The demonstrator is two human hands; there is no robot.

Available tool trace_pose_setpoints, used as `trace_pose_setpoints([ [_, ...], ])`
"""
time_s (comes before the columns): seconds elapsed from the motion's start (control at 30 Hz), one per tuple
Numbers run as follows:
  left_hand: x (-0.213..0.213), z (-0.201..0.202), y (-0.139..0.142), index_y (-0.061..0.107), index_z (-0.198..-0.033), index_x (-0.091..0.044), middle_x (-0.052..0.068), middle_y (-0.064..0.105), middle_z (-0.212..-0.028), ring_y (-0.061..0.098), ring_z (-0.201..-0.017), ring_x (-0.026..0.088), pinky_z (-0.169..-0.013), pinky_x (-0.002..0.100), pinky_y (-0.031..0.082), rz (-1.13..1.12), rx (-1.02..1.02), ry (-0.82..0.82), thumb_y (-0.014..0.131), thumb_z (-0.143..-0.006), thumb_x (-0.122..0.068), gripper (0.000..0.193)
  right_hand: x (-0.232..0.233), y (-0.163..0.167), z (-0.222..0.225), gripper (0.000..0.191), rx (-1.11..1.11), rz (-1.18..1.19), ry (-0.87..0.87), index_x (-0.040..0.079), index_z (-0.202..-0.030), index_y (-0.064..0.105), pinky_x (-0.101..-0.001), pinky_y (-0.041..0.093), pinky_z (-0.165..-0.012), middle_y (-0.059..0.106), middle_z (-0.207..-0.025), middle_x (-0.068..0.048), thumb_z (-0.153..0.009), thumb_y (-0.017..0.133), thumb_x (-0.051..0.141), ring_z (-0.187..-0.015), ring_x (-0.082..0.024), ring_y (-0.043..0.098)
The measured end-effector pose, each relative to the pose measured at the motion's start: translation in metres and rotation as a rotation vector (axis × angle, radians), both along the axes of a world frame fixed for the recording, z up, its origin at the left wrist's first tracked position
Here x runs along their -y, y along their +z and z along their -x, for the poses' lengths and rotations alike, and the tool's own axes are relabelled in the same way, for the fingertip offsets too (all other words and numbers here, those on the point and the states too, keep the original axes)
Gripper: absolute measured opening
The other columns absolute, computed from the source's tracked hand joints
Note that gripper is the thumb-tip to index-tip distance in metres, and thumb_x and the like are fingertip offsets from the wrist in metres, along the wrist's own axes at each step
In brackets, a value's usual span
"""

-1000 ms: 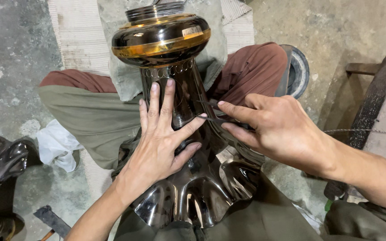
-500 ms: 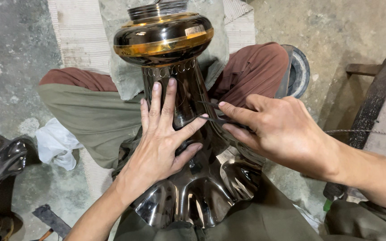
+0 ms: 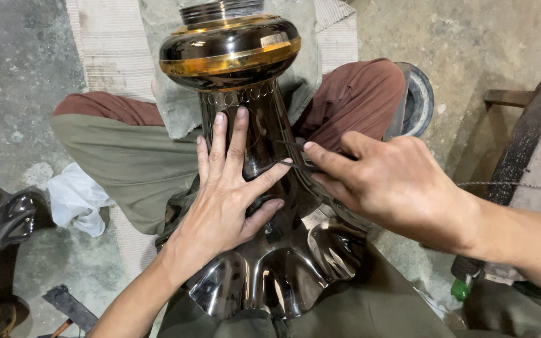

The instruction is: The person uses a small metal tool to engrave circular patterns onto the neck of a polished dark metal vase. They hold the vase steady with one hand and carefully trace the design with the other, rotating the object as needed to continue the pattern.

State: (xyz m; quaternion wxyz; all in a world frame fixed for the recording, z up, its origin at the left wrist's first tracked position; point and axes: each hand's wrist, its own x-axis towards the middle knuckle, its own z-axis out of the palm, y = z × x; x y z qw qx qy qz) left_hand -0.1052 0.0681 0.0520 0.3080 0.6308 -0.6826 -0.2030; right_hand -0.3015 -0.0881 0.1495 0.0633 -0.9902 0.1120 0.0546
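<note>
Left hand [image 3: 223, 206] lies flat, fingers spread wide on the dark shiny vase [image 3: 255, 156]. Right hand [image 3: 389, 184] pinches a thin tool [image 3: 295, 164] against its neck.

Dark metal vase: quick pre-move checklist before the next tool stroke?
1. Left hand flat on the dark metal vase neck, steadying it: ok.
2. Right hand pinching the thin tool: ok.
3. Tool tip meeting the neck beside the left thumb: ok, though close to the thumb.
4. Vase lying across the lap, fluted base toward the camera: ok.
5. Whether the tip is sharp: cannot tell.
6. Gold band on the bulb free of both hands: ok.
</note>
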Motion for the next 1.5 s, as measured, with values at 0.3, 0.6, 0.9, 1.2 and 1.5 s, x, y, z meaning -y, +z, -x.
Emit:
trace_pose_setpoints([
  [0.3, 0.001, 0.000, -0.010, 0.065, -0.137, -0.022, 0.030, 0.000, -0.166, -0.002, -0.153, 0.058, -0.114, 0.082, 0.010, 0.075, -0.003, -0.008, 0.082, -0.084, -0.035, 0.057, 0.019, 0.010, -0.032, 0.042, -0.109, 0.603, 0.714, 0.008, -0.137, 0.063, -0.0186, 0.033, -0.027, 0.054, -0.076, -0.003, -0.095, 0.057, 0.008, -0.040, -0.004, 0.042],
  [0.6, 0.003, 0.005, -0.022, 0.064, -0.143, -0.024, 0.028, 0.000, -0.166, -0.004, -0.152, 0.055, -0.109, 0.085, 0.008, 0.111, 0.011, 0.003, 0.080, -0.084, -0.035, 0.062, 0.030, 0.017, -0.047, 0.050, -0.304, 0.526, 0.664, 0.007, -0.147, 0.056, -0.0233, 0.042, -0.028, 0.055, -0.072, -0.009, -0.097, 0.052, 0.008, -0.040, -0.008, 0.048],
  [0.9, 0.006, 0.011, -0.023, 0.061, -0.123, -0.004, 0.023, 0.019, -0.166, 0.006, -0.156, 0.050, -0.116, 0.082, 0.007, 0.214, -0.198, 0.067, 0.090, -0.076, -0.030, 0.061, 0.005, 0.000, -0.008, 0.061, -0.516, 0.229, 0.080, 0.010, -0.154, 0.043, -0.0290, 0.046, -0.032, 0.059, -0.087, -0.017, -0.094, 0.055, 0.011, -0.037, -0.012, 0.052],
  [1.2, 0.009, 0.014, -0.025, 0.056, -0.132, -0.002, 0.021, 0.021, -0.166, 0.007, -0.156, 0.049, -0.114, 0.084, 0.010, 0.230, -0.167, 0.069, 0.091, -0.075, -0.033, 0.074, 0.007, 0.015, -0.050, 0.051, -0.664, -0.379, -0.412, 0.003, -0.091, 0.072, -0.0365, 0.054, -0.047, 0.065, -0.055, -0.008, -0.104, 0.038, 0.039, -0.043, -0.025, 0.064],
  [1.5, 0.038, 0.026, -0.028, 0.073, -0.114, 0.003, 0.020, 0.070, -0.121, 0.051, -0.137, 0.040, -0.107, 0.084, 0.016, 0.600, 0.214, -0.016, 0.077, -0.095, -0.041, 0.047, 0.033, 0.012, -0.051, 0.056, -0.823, -0.847, -0.829, 0.002, -0.096, 0.070, -0.0302, 0.043, -0.032, 0.055, -0.050, -0.004, -0.106, 0.042, 0.049, -0.034, -0.014, 0.050],
])
